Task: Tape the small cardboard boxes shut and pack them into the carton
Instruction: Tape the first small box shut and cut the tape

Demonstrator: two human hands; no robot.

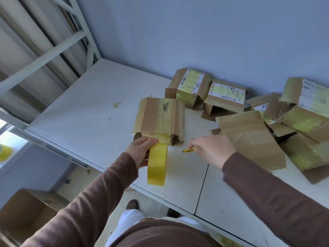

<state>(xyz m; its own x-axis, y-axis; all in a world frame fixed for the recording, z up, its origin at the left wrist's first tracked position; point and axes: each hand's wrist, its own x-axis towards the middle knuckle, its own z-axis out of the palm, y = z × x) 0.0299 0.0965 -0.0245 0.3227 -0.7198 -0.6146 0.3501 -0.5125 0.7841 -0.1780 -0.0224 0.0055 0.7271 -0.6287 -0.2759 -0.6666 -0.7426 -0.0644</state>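
Observation:
My left hand (140, 150) grips a roll of yellow tape (157, 164) above the near edge of the white table (85, 107). My right hand (211, 148) pinches a small yellow cutter (190, 150) just over the tabletop. Right behind both hands lies a small cardboard box (160, 118) with old yellowish tape on it and its near end flaps open. Two more small boxes with shipping labels, one (190, 86) beside the other (226, 97), sit at the back by the wall. The open brown carton (25, 214) stands on the floor at the lower left.
A heap of several worn boxes and loose cardboard (284, 129) fills the table's right side. A white metal rack (44, 56) rises at the left. Another yellow roll (4, 152) shows at the far left edge. My feet stand under the table edge.

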